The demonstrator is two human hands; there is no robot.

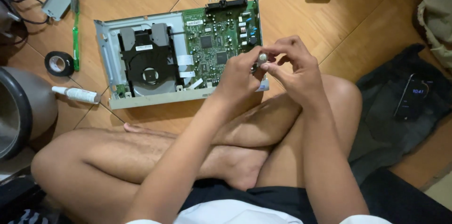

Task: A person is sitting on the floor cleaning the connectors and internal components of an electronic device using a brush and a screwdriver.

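1. Nearest the camera, at the bottom of the frame, are the person's crossed bare legs [155, 153] on the tiled floor [301, 12].
2. Both forearms reach up to the centre of the frame, where the two hands meet over the lower right corner of the opened disc player [179, 49].
3. The left hand [240, 75] is curled almost closed, its fingertips pinching a small pale round part [262, 57].
4. The right hand [294, 66] is half closed, thumb and forefinger touching the same part from the right.
5. What the part is cannot be made out; the fingers cover most of it.
6. The player's green circuit board [221, 40] and black disc drive [148, 66] lie bare; the hands hide its lower right corner.
7. At the left lie a roll of black tape [60, 63], a green-handled tool [75, 35] and a white tube [77, 94].
8. A phone [412, 97] rests on dark cloth at the right.
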